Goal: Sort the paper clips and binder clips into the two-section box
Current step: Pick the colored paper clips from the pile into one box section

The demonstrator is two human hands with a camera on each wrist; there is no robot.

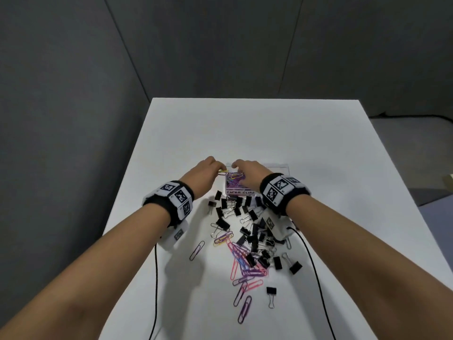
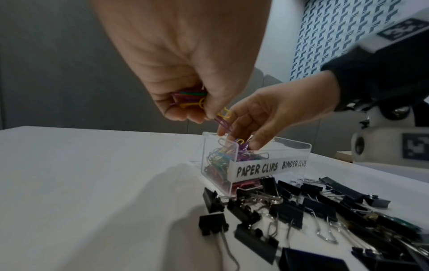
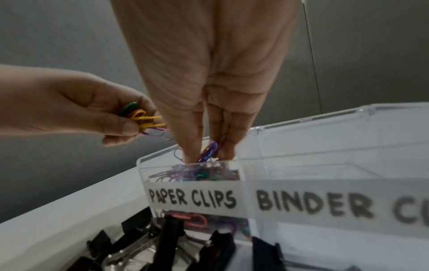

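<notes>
A clear two-section box labelled "PAPER CLIPS" and "BINDER CLIPS" stands mid-table. Its left section is heaped with coloured paper clips; the binder section looks empty. My left hand hovers at the box's left rim and grips a bundle of paper clips. My right hand reaches down into the paper-clip section and pinches a purple paper clip. Black binder clips lie in front of the box.
Loose pink and purple paper clips mix with binder clips nearer to me on the white table. Black cables trail from both wrist cameras across the near table. Grey walls stand behind and to the left.
</notes>
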